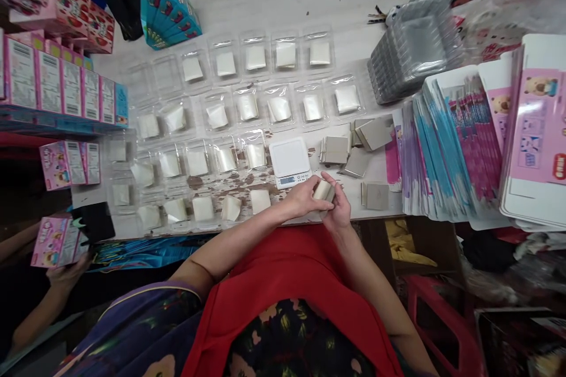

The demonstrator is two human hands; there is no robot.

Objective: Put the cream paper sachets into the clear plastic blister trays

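Observation:
Close to the table's front edge, my left hand (303,198) and my right hand (339,207) are both closed round a small stack of square sheets (323,191). The stack looks cream on top and bends a little between my fingers. Just beyond my left hand lies a white digital scale (290,159) with a small lit display; its digits are too small to read. Loose stacks of grey squares (335,149) lie beyond my right hand, with another grey stack (375,195) to its right. Rows of clear plastic trays (220,155) holding cream squares spread leftward.
Nested clear trays (413,41) stand at the back right, beside rows of printed cardboard packaging (455,147). Pink boxes (57,79) are stacked at left, with a blue box (168,6) behind. A co-worker's hand (68,271) holds a pink box at lower left.

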